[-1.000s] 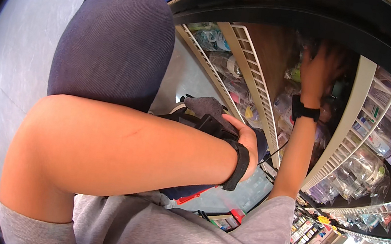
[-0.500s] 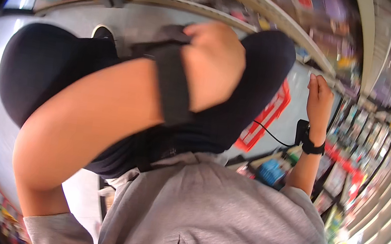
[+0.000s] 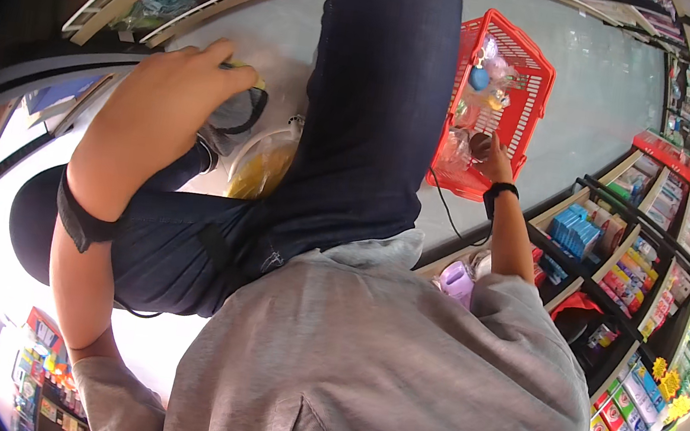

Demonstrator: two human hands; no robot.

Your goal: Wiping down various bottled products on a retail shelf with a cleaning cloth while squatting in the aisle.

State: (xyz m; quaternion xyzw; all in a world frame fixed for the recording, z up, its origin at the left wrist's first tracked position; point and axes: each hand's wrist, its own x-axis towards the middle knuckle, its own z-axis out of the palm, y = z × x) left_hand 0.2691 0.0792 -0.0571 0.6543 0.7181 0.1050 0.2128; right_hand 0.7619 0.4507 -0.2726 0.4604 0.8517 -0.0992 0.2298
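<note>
Already, clear-wrapped goods (image 3: 494, 100) part-fill a red, slatted plastic basket (image 3: 517, 116) on the grey floor (image 3: 598, 83), where the right hand (image 3: 499, 161) curls around a dark, round item (image 3: 480, 146). The left hand (image 3: 171, 92) pinches grey, dark-edged fabric (image 3: 241, 111); what remains cannot be told.

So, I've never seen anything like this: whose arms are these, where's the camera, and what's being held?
No machine here: these are a person's bare hands, seen by a head-worn fisheye camera looking down, which bends edges. The left hand is at a grey fabric item with black trim; whether it's held is unclear. The right hand reaches into a red plastic slatted basket on the pale grey floor and seems to hold a dark brown round object.
</note>
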